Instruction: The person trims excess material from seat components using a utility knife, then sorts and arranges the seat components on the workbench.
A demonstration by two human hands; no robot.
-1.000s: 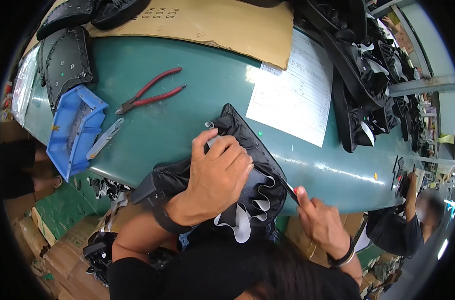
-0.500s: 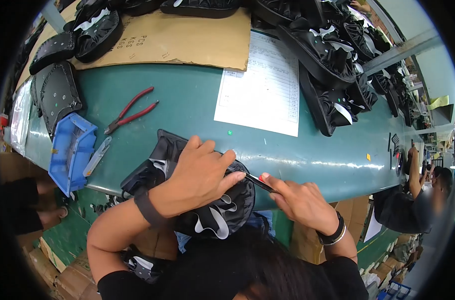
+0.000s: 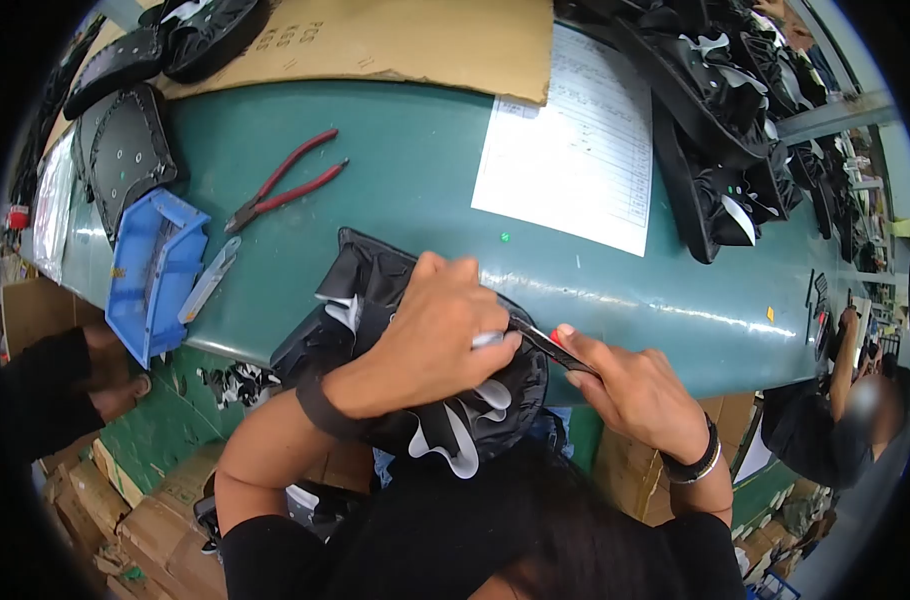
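A black padded piece (image 3: 375, 268) with gathered dark fabric and wavy white strips (image 3: 459, 449) lies across the table's near edge and against my body. My left hand (image 3: 443, 325) is closed on its upper side, fingers curled and thumb pointing to the right. In my right hand (image 3: 647, 395) is a slim black tool (image 3: 555, 350) with a red spot near the thumb. Its narrow tip meets the rim of the padded piece beside my left thumb. Exactly what the tip touches is hidden.
Red-handled pliers (image 3: 287, 180), a light cutter (image 3: 210, 279) and a blue bin (image 3: 125, 300) lie to the left. A printed sheet (image 3: 565, 150) and cardboard (image 3: 405, 40) are at the back. More black padded pieces (image 3: 700, 110) are stacked right. A person (image 3: 825, 410) sits far right.
The view has shifted, so the table items sit further right and higher. My left fingers have curled in more. My right hand still holds the tool against the rim.
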